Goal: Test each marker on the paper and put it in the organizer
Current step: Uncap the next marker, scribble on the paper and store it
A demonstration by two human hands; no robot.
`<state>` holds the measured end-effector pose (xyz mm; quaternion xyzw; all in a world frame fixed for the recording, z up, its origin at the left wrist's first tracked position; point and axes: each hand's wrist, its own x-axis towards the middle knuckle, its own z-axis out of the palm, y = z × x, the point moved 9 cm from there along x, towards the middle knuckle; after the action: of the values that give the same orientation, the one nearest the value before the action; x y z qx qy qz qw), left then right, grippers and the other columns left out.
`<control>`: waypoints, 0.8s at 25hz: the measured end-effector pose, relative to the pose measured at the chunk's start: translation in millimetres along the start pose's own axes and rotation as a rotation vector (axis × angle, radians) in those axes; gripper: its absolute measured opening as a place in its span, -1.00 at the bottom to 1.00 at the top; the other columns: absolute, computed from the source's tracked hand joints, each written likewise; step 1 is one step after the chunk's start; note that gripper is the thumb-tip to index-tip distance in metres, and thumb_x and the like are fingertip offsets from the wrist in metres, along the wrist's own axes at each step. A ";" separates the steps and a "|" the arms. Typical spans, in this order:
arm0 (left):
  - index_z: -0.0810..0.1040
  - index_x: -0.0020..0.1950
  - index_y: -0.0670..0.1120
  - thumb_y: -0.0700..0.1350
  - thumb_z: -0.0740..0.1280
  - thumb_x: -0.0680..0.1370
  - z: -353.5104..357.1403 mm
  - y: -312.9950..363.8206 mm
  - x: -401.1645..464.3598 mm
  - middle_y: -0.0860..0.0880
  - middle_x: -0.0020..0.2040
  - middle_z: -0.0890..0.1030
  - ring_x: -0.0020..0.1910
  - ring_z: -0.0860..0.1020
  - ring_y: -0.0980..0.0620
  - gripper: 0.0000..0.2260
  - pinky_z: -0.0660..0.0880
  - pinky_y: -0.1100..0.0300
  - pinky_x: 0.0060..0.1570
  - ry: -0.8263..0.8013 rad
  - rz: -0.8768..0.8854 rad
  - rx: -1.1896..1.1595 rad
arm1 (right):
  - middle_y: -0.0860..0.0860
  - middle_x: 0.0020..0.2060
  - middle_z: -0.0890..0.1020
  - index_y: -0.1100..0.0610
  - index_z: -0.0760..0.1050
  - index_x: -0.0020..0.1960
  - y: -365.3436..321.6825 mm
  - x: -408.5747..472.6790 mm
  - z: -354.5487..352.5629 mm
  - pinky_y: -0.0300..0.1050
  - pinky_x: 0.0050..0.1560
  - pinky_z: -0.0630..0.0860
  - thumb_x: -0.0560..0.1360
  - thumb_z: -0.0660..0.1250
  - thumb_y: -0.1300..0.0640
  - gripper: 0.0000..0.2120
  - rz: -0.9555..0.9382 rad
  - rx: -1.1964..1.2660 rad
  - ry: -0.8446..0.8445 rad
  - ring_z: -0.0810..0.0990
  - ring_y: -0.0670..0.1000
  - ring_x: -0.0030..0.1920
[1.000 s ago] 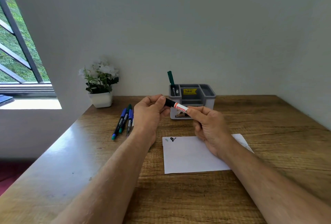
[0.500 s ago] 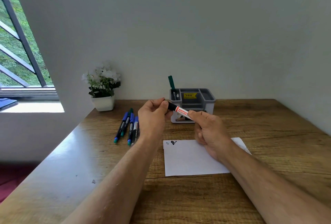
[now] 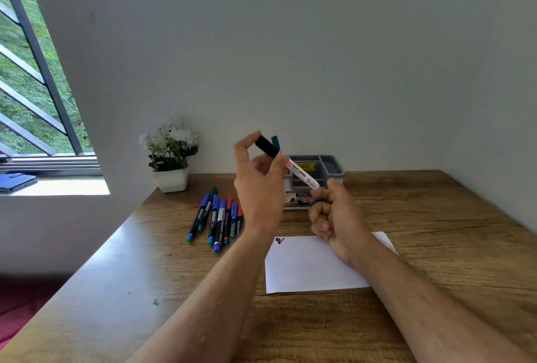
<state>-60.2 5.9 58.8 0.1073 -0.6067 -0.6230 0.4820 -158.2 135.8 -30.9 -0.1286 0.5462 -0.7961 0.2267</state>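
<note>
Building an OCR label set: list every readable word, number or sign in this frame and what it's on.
"49.00", likely, the first digit unsure: yellow sticker on the grey organizer.
Red and white label of the held marker: print blurred, unreadable.
Barrels of the markers on the table: white lettering too small to read.
Organizer's lower front label: blurred.
Paper: a black scribble, not text.

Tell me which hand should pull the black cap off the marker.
Left, probably. The left hand already pinches the black cap, while the right hand grips the marker at its other end.
</note>
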 end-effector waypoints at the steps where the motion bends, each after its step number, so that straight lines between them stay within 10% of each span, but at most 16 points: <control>1: 0.40 0.26 0.17 -0.20 0.41 0.53 2.4 10.8 5.3 -0.02 -0.08 0.68 -0.12 0.68 0.11 -0.59 0.62 0.14 -0.08 0.010 0.061 0.039 | 0.09 -0.48 0.48 0.18 0.48 -0.02 0.9 0.6 -0.7 -0.21 -0.56 0.16 0.65 0.10 -0.06 -0.66 0.017 0.002 0.012 0.24 -0.05 -0.55; 9: 0.43 0.31 0.21 -0.23 0.38 0.55 37.4 28.4 51.6 0.03 0.11 0.59 -0.09 0.62 0.21 -0.56 0.50 0.50 -0.23 0.001 0.247 0.222 | 0.08 -0.51 0.48 0.17 0.50 -0.22 2.4 -0.6 3.4 -0.20 -0.56 0.15 0.66 0.10 -0.05 -0.58 0.035 -0.138 0.049 0.25 -0.05 -0.57; 20: 0.44 0.35 0.18 -0.25 0.39 0.52 81.2 -22.3 94.8 0.01 0.02 0.63 -0.08 0.60 0.07 -0.51 0.56 0.13 -0.03 -0.238 0.161 0.626 | 0.09 -0.51 0.51 0.15 0.57 -0.29 4.1 6.3 3.5 -0.19 -0.51 0.16 0.62 0.14 -0.17 -0.48 0.050 -0.266 0.073 0.27 -0.04 -0.57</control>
<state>-177.6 -14.9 101.9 0.1282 -0.8269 -0.3747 0.3993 -161.2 128.6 -33.6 -0.1146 0.6578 -0.7149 0.2076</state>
